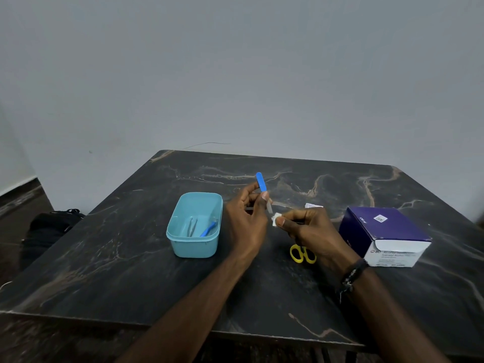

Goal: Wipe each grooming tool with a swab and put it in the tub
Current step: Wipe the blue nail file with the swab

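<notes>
A blue-handled file point(262, 188) is gripped upright by the left hand point(246, 224) above the tabletop point(131, 271). A white swab point(275, 220) is pinched against its lower end by the right hand point(309, 229). Tweezers point(191, 226) are seen in the tub point(193, 247) at the left.

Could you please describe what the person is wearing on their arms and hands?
Both forearms are bare, with no sleeves or gloves in view. The left hand wears nothing. Behind the right hand, the wrist carries a dark beaded bracelet with small pale beads.

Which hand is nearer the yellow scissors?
Right. The right hand, pinching the swab, is directly above the yellow scissors and partly covers them; the left hand, holding the blue-handled tool, is farther left, beside the tub.
</notes>
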`<move>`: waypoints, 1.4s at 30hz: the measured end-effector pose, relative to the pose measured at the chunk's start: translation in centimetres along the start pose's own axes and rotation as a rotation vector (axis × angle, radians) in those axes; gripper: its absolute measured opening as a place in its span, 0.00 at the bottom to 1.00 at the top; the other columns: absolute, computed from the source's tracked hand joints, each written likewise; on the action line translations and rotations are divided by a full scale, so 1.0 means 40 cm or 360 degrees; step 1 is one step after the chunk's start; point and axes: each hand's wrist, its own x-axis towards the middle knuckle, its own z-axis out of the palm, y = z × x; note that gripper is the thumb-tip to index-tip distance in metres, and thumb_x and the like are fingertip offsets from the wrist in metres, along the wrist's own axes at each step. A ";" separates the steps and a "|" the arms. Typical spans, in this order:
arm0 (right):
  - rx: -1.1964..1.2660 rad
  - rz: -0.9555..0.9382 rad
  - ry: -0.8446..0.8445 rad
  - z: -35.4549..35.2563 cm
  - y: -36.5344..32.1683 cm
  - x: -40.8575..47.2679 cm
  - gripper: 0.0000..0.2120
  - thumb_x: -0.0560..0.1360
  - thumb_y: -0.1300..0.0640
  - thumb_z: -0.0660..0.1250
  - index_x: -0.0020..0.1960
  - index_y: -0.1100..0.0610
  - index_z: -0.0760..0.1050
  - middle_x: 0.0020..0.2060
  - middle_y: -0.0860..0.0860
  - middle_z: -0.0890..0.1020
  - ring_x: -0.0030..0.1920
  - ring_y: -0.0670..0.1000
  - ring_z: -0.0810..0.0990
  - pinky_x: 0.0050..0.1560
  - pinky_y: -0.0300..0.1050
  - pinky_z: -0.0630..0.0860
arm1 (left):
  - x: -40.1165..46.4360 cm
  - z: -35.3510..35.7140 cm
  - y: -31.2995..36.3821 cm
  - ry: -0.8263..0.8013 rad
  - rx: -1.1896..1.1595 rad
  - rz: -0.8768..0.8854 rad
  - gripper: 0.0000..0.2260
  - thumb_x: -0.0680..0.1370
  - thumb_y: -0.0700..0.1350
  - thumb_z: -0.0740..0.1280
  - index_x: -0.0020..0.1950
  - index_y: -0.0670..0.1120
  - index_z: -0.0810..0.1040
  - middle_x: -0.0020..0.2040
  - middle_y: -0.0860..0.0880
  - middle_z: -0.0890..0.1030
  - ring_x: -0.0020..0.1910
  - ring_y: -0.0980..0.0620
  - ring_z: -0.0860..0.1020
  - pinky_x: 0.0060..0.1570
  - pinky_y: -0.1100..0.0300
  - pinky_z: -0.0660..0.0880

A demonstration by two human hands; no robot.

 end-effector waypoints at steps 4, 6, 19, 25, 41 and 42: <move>0.0178 -0.0035 0.0250 -0.008 -0.002 0.006 0.05 0.76 0.62 0.67 0.45 0.63 0.82 0.22 0.42 0.78 0.24 0.37 0.74 0.27 0.28 0.68 | -0.010 0.000 0.001 -0.0095 -0.0006 -0.0034 0.09 0.79 0.43 0.66 0.56 0.56 0.76 0.42 0.47 0.83 0.38 0.48 0.83 0.33 0.50 0.81; 0.0223 -0.0054 0.0333 -0.011 -0.002 0.008 0.06 0.77 0.62 0.67 0.47 0.63 0.81 0.22 0.41 0.78 0.25 0.37 0.74 0.28 0.29 0.69 | -0.017 0.003 0.005 -0.0200 -0.0063 -0.0143 0.10 0.80 0.42 0.65 0.61 0.51 0.75 0.42 0.44 0.82 0.32 0.46 0.83 0.26 0.54 0.79; 0.0328 -0.0060 0.0373 -0.011 0.000 0.011 0.09 0.77 0.63 0.66 0.54 0.64 0.81 0.25 0.41 0.79 0.28 0.36 0.76 0.30 0.29 0.70 | -0.031 0.014 -0.005 -0.0610 0.0031 -0.0113 0.22 0.79 0.33 0.63 0.71 0.48 0.71 0.43 0.40 0.78 0.38 0.42 0.83 0.38 0.52 0.83; 0.0324 -0.0058 0.0371 -0.010 0.001 0.010 0.08 0.77 0.63 0.66 0.53 0.63 0.81 0.24 0.41 0.79 0.28 0.36 0.76 0.29 0.28 0.70 | -0.032 0.013 -0.009 -0.0627 0.0030 -0.0064 0.22 0.79 0.34 0.64 0.71 0.48 0.70 0.44 0.40 0.80 0.38 0.43 0.84 0.39 0.49 0.83; 0.0416 -0.0003 0.0287 -0.009 0.001 0.006 0.09 0.77 0.63 0.66 0.51 0.69 0.80 0.24 0.46 0.80 0.24 0.39 0.76 0.26 0.31 0.71 | -0.040 0.010 -0.015 -0.0794 -0.0026 -0.0050 0.21 0.79 0.34 0.63 0.71 0.48 0.71 0.41 0.43 0.84 0.38 0.49 0.84 0.36 0.57 0.82; 0.0408 -0.0013 0.0284 -0.009 0.001 0.006 0.09 0.77 0.63 0.66 0.51 0.68 0.80 0.24 0.46 0.80 0.24 0.39 0.76 0.26 0.30 0.71 | -0.041 0.009 -0.015 -0.0807 -0.0028 -0.0056 0.21 0.79 0.34 0.63 0.71 0.47 0.71 0.40 0.45 0.84 0.37 0.50 0.84 0.36 0.58 0.81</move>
